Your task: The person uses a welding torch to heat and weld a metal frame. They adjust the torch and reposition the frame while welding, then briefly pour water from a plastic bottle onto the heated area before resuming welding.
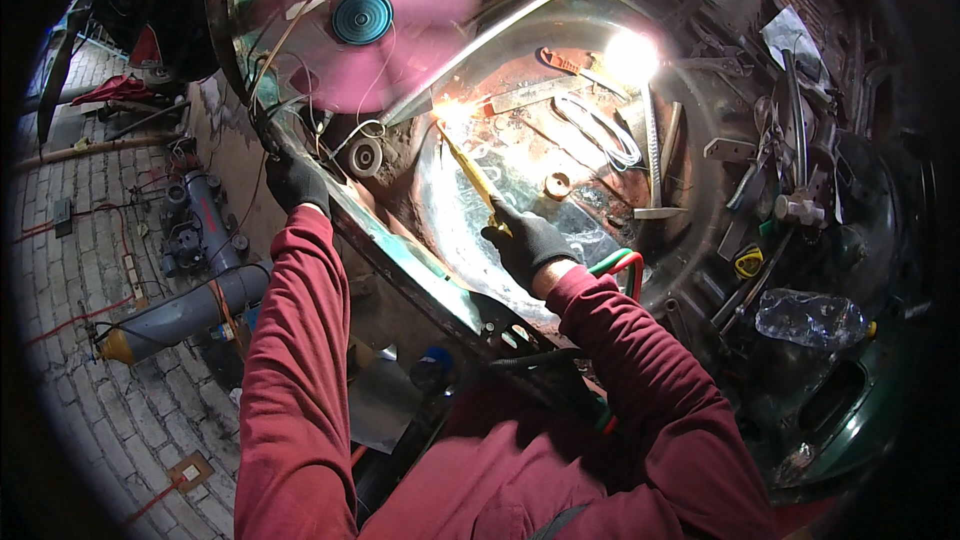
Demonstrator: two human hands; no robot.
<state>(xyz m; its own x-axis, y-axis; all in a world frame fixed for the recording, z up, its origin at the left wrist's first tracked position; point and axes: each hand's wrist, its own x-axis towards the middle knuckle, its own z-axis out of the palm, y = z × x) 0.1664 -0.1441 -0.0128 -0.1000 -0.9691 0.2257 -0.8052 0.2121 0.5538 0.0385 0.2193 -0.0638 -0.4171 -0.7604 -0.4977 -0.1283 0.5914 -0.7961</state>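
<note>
Black-gloved right hand (527, 243): clenched around yellow torch (478, 180), tip at bright flame (452, 110) on rusty metal floor (520, 130).
Black-gloved left hand (296, 183): gripping green panel edge (400, 250).
Hoses: red and green pair (622, 265) beside right wrist.
Nearby: hammer (655, 155), white cable coil (600, 130), spinning pink fan (375, 20).
Right rim: plastic bottle (810, 318).
Left, on brick paving: grey cylinder (185, 312).

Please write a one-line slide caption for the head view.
Gloved right hand aims a yellow torch at glowing metal; gloved left hand grips the panel edge.
</note>
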